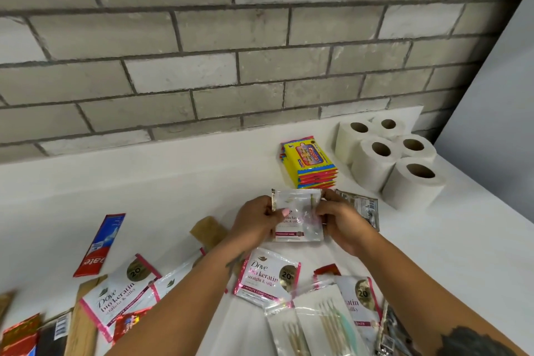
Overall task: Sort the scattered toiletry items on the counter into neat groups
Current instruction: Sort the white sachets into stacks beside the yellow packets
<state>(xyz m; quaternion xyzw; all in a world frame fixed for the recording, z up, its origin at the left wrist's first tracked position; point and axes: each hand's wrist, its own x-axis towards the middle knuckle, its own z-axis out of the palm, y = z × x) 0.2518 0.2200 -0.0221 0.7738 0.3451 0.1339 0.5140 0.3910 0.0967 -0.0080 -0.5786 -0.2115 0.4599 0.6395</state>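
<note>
Counter [144,188], white, under a grey brick wall. We take the stack of yellow wipe packs [310,163] as our landmark.

Done so far, as we judge it: the wipe packs sit squared in one stack, and just to the right of them five toilet rolls [387,156] stand upright in a tight cluster. These two groups look finished.

In hand: both hands meet just in front of the wipe stack. Our left hand [255,221] pinches the left edge of a bundle of Dove sachets [299,215], thumb on top; our right hand [344,222] has its fingers curled round the right edge. The bundle is held close over the counter; we cannot tell whether its lower edge touches. A dark-printed sachet [365,206] lies partly under the right hand, between the bundle and the rolls. This looks like the start of a third group.

Left to do, all nearer us than the wipe stack:
- one loose Dove sachet [267,279] just below the hands
- another Dove sachet [115,295] well to the left, and one more at lower right, partly covered
- clear bags of cotton buds [318,324] lying over the sachets at the bottom
- a red toothpaste box [99,244] far left, alone, lying askew
- a tan packet [209,233] just left of our left wrist
- red foil packs and wooden pieces at the bottom-left edge, too blurred to name

Our estimate: under half sorted; sachets, buds and toothpaste still scattered.
</note>
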